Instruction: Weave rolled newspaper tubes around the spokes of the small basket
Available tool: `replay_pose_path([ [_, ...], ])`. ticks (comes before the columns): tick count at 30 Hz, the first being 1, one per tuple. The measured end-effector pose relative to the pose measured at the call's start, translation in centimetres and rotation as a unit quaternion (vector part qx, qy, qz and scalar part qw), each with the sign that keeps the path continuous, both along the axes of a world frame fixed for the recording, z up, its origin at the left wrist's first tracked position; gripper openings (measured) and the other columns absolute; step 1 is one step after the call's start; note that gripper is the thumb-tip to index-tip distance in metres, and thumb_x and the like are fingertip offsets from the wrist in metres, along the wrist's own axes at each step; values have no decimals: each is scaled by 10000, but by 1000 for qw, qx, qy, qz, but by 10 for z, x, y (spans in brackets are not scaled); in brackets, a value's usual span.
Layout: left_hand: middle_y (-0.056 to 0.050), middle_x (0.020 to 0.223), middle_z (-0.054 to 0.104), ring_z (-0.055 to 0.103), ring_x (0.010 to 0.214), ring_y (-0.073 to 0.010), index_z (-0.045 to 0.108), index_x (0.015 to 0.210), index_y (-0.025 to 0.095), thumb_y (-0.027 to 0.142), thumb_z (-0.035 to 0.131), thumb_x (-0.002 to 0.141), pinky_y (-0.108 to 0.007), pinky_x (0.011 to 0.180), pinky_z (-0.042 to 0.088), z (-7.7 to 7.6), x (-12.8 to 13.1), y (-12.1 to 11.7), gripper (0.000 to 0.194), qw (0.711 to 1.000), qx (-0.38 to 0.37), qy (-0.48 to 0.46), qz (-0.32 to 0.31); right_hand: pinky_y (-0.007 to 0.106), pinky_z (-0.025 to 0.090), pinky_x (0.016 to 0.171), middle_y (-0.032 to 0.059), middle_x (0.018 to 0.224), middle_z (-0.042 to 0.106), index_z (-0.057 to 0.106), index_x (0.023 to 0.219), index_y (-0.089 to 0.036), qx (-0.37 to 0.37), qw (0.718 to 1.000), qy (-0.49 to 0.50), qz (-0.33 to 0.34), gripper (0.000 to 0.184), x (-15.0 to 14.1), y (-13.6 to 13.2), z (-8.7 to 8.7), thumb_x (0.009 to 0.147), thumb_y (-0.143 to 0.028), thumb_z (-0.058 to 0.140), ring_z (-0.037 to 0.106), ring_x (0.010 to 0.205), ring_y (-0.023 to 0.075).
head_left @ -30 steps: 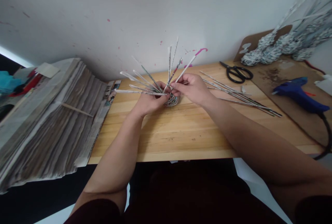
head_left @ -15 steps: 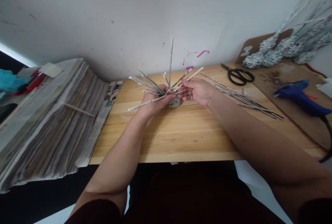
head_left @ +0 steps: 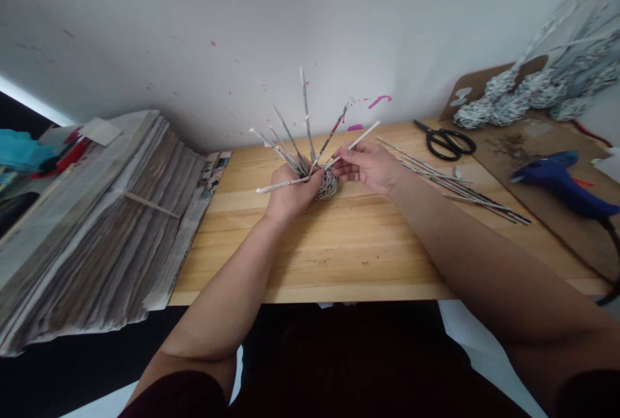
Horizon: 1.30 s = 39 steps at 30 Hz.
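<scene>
A small woven ball of rolled newspaper tubes point(head_left: 327, 184) is gripped by my left hand point(head_left: 294, 190), its thumb pressed near the top. Several paper tubes stick up and fan out from the weave, one pointing left across my left hand. Between the thumb and fingers of my right hand point(head_left: 371, 166) is one paper tube point(head_left: 364, 134), slanting up to the right from the weave. Part of the woven piece lies hidden behind my left fingers.
Loose paper tubes point(head_left: 453, 185) lie right of my right hand, near black scissors point(head_left: 450, 141). A blue glue gun point(head_left: 557, 180) rests on a brown board point(head_left: 508, 146). Finished woven pieces point(head_left: 513, 100) stand at the back right. A tall newspaper stack point(head_left: 106, 230) is at left.
The woven piece has turned and tilted in my left hand, so its tubes stand more upright and more of the ball shows. My right hand keeps its hold on the tube, nearly in place.
</scene>
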State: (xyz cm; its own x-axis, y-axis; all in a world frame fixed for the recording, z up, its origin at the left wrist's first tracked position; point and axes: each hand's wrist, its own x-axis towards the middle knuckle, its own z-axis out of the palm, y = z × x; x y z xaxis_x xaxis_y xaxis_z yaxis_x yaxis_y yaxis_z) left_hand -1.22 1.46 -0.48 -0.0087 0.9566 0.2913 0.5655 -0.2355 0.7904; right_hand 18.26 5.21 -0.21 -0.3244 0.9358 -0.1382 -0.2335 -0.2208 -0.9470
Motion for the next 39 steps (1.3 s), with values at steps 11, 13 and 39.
replay_pose_path([
  [11, -14, 733, 722, 642, 661, -168, 709, 789, 196, 313, 688, 778, -279, 631, 484, 11, 0, -5, 120, 1000, -15, -2, -17, 377, 527, 894, 64, 956, 779, 754, 897, -204, 414, 867, -275, -41, 171, -10, -20, 10, 937, -303, 620, 707, 910, 220],
  [13, -11, 672, 690, 614, 617, -163, 690, 737, 184, 304, 685, 764, -268, 577, 447, 17, -2, -6, 123, 1000, -25, 4, -17, 381, 513, 908, 68, 978, 780, 747, 903, -211, 454, 840, -297, -25, 184, -11, -25, 14, 953, -309, 600, 702, 935, 229],
  [39, -50, 934, 733, 696, 767, -159, 638, 1186, 175, 331, 808, 734, -292, 729, 573, 16, -29, 9, 508, 944, -134, -214, -211, 314, 486, 792, 51, 864, 733, 723, 889, -221, 445, 836, -312, -69, 247, -19, -24, 3, 996, -362, 552, 682, 853, 205],
])
